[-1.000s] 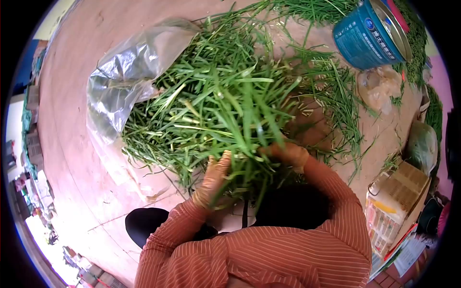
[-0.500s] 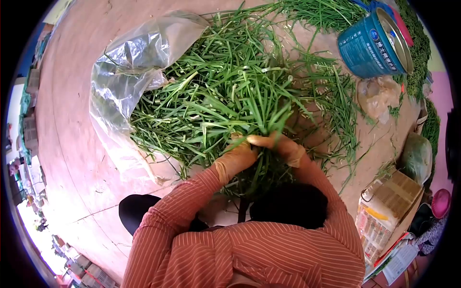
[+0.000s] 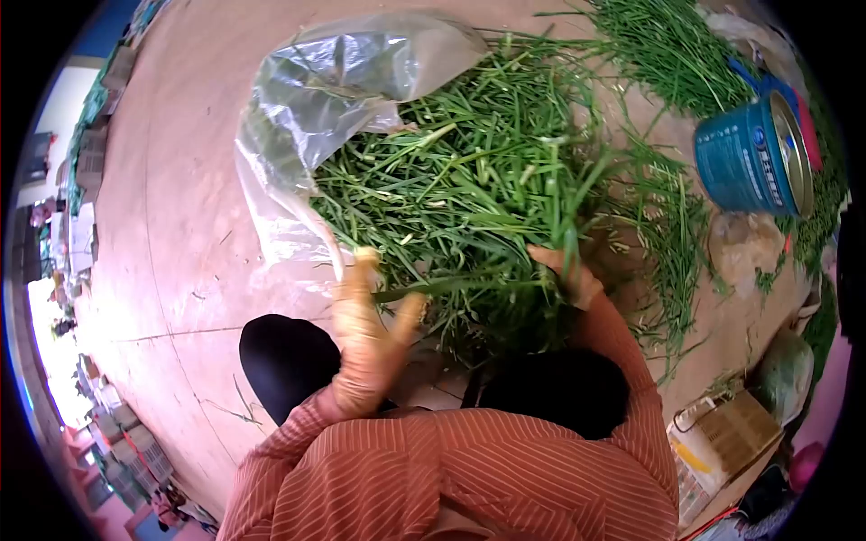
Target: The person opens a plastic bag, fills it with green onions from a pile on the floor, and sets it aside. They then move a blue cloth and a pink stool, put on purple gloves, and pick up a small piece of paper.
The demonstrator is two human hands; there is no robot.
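A big heap of long, flat green leaves with pale cut ends, like garlic chives (image 3: pixel 451 189), lies on the floor in front of me, partly on a clear plastic bag (image 3: pixel 280 180). My left hand (image 3: pixel 365 343), in a yellowish glove, is raised at the heap's near left edge, thumb and fingers apart. One long leaf passes close to its fingertips; I see nothing gripped. At the near right side of the heap, my right hand (image 3: pixel 573 275) is closed round a bunch of green leaves (image 3: pixel 573 207), which is blurred and points away from me.
A blue metal bucket (image 3: pixel 744 158) stands at the right, with a crumpled plastic bag (image 3: pixel 744 243) below it. Thinner green stalks (image 3: pixel 672 54) are piled at the back. Loose leaves (image 3: pixel 677 243) litter the floor on the right. A cardboard box (image 3: pixel 731 428) is at the lower right.
My left hand has left the right hand, moving left and back toward my knee, with its fingers now spread. My right hand has shifted right with the bunch. The whole view has turned slightly.
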